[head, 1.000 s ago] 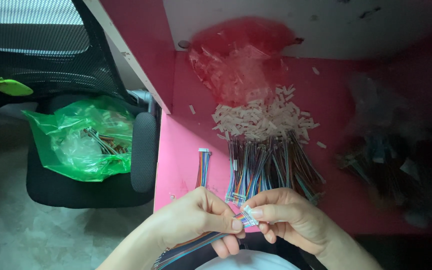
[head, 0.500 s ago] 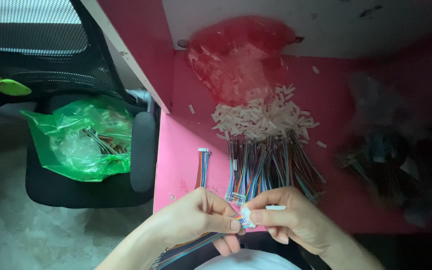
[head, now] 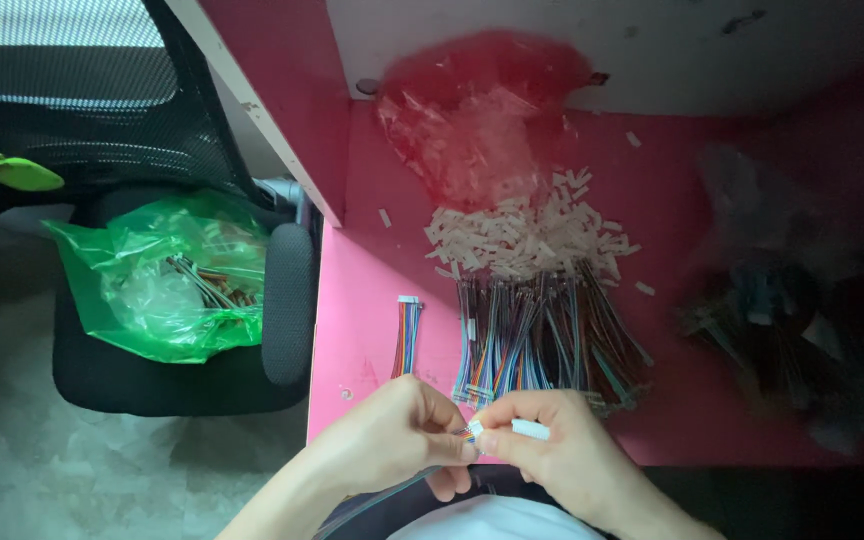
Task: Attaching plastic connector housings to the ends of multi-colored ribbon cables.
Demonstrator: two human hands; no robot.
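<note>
Left hand (head: 397, 430) and right hand (head: 552, 455), fingertips meeting low over the pink surface (head: 372, 300), pinch a multicoloured wire end (head: 469, 432); right hand also grips a white connector (head: 530, 430), wire bundles (head: 542, 335) just beyond.

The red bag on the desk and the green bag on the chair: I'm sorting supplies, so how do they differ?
The red bag lies on the pink desk; the green bag sits on the black chair. The red bag holds small white pieces, some spilled into a pile; the green bag holds coloured wires. Both are thin, crumpled, see-through plastic.
</note>
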